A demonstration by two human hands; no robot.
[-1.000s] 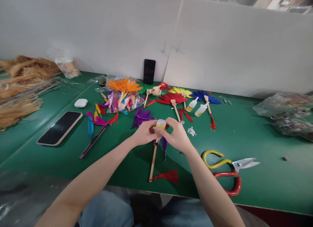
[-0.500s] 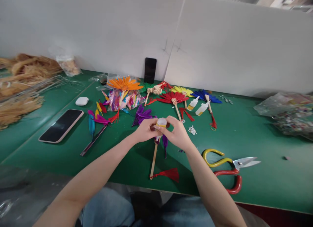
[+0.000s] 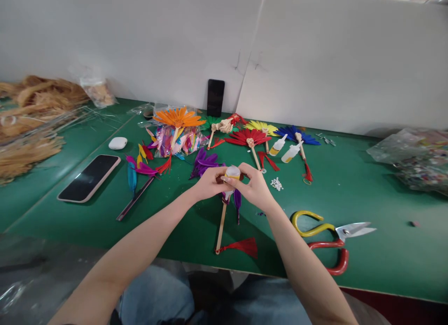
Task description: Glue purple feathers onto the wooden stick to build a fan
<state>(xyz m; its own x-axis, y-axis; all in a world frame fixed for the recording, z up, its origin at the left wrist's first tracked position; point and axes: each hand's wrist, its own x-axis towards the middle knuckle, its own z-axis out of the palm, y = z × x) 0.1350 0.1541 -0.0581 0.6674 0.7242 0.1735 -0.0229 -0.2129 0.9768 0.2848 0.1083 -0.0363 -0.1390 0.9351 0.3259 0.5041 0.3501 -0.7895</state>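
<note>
A small white glue bottle (image 3: 233,171) with a yellow label is upside down between my hands, nozzle pointing down. My left hand (image 3: 209,183) grips it from the left, fingers closed around its side. From the other side my right hand (image 3: 256,186) pinches the same bottle. Beneath the nozzle lies the top of a flat wooden stick (image 3: 221,227), with a red tassel (image 3: 245,246) at its lower end. Purple feathers (image 3: 205,162) spread behind my hands, and one purple feather (image 3: 237,204) hangs beside the stick. Whether the nozzle touches the stick cannot be made out.
Yellow-and-red-handled scissors (image 3: 345,231) lie at right. Two more glue bottles (image 3: 290,153), white beads (image 3: 276,184) and finished feather fans, including a red fan (image 3: 249,137), are behind. At left are a phone (image 3: 89,178) and loose feathers (image 3: 132,178). A plastic bag (image 3: 416,162) sits far right.
Both hands keep hold of the glue bottle over the stick, almost unmoved. The whole view has shifted slightly; nothing on the table has visibly been moved.
</note>
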